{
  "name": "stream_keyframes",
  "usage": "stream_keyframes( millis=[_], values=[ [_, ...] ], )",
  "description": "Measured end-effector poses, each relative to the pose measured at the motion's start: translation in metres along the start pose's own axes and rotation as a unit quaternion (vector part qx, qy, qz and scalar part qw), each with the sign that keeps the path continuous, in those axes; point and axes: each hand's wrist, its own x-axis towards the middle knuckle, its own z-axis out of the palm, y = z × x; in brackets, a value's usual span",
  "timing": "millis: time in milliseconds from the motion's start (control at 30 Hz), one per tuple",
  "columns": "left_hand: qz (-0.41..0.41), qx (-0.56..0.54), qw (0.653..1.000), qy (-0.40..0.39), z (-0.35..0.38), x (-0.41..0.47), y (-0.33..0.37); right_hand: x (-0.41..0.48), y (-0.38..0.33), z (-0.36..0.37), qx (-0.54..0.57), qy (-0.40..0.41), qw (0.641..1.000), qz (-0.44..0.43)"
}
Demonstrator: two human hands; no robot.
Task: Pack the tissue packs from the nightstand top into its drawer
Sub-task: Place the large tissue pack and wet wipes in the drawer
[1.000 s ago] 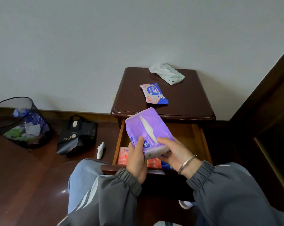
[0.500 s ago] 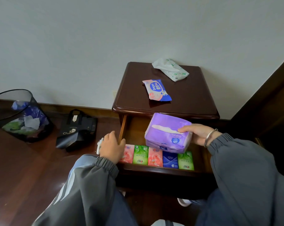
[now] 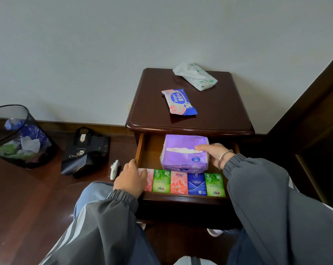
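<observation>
A purple tissue pack rests inside the open drawer of the dark wooden nightstand. My right hand holds the pack's right side, thumb on its top. My left hand lies on the drawer's front left corner, covering part of a pink pack. Several small tissue packs, pink, green, blue, line the drawer's front. On the nightstand top lie a blue-and-pink wipes pack and a white-and-green tissue pack at the back.
A black mesh bin with rubbish stands at the left by the wall. A black tote bag and a small white object lie on the dark floor beside the nightstand. Dark wooden furniture rises at the right.
The purple pack went from both hands above the drawer down into it. My left hand let go and moved to the drawer's front left corner; my right hand stays on the pack.
</observation>
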Motion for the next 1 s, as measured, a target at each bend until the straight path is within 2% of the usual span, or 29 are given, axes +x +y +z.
stream_keyframes(
  millis=[167,267,467,633,767,867,1000],
  values=[
    [-0.003,0.007,1.000,0.003,0.001,0.000,0.000,-0.002,0.005,-0.003,0.026,-0.040,0.997,0.056],
    [-0.007,-0.002,1.000,0.000,0.001,0.000,0.000,-0.006,0.010,-0.008,-0.006,-0.054,0.995,0.087],
    [-0.006,-0.001,1.000,0.007,0.002,0.000,0.001,0.000,0.023,0.000,-0.142,0.029,0.989,0.012],
    [-0.012,0.004,1.000,0.010,0.002,0.000,0.001,0.004,0.024,0.026,-0.248,0.031,0.968,-0.012],
    [-0.009,0.004,1.000,0.017,0.002,0.000,0.000,0.006,0.021,0.022,-0.232,0.061,0.970,-0.027],
    [-0.005,0.003,1.000,0.017,0.002,0.000,-0.001,0.003,0.023,0.018,-0.178,0.046,0.982,-0.036],
    [-0.003,0.002,1.000,0.014,0.001,0.000,-0.002,-0.001,0.029,0.039,-0.250,-0.003,0.967,-0.051]
  ],
)
